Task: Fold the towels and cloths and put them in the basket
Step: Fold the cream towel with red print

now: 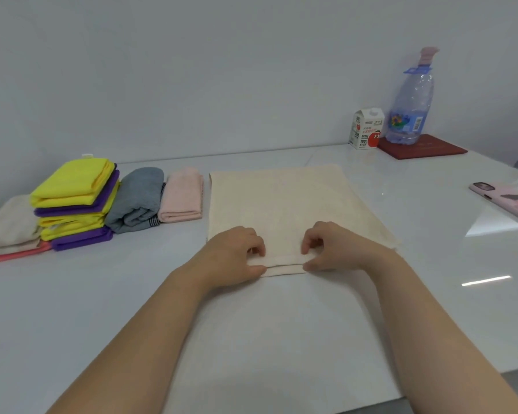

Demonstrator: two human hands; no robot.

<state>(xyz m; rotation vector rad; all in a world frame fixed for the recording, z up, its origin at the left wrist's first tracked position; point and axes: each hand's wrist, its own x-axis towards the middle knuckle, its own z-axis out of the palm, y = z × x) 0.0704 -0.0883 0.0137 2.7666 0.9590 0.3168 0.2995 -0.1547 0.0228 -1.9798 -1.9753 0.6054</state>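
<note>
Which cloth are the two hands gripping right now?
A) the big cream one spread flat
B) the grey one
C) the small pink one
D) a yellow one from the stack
A: the left hand and the right hand both pinch the near hem of the cream towel.

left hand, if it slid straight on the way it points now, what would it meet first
The left hand would first cross the cream towel it pinches, passing clear of the right hand. Beyond that, bare table, then perhaps the juice carton; depth is unclear.
</note>
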